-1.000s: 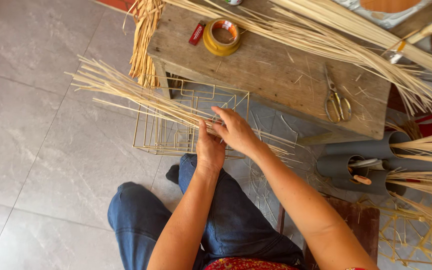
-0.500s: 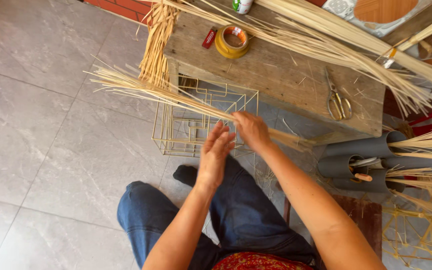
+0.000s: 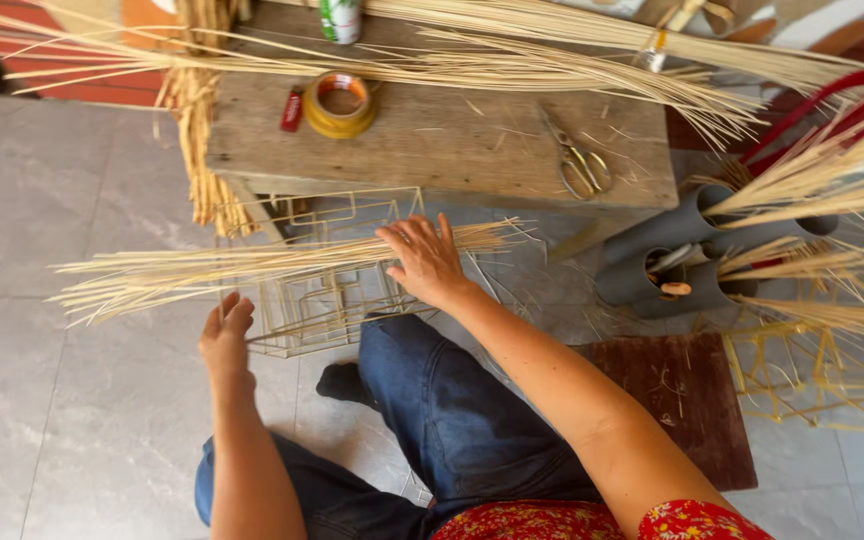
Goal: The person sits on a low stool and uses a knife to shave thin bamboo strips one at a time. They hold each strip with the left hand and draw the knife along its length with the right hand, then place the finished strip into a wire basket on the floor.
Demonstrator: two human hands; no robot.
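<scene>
My right hand (image 3: 424, 262) presses flat, fingers spread, on a bundle of thin straw-coloured sticks (image 3: 252, 268) lying across a wire frame (image 3: 337, 300) to steady it. My left hand (image 3: 225, 335) pinches the bundle's lower edge, below the wooden surface (image 3: 452, 140).

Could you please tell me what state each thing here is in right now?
Bundle of thin straws: lying level across the wire frame.
Wire frame: bare, resting on the floor.
Right hand: open, flat on the bundle.
Left hand: fingers at the bundle.
Scissors: lying on the bench.
Tape roll: flat.
</scene>
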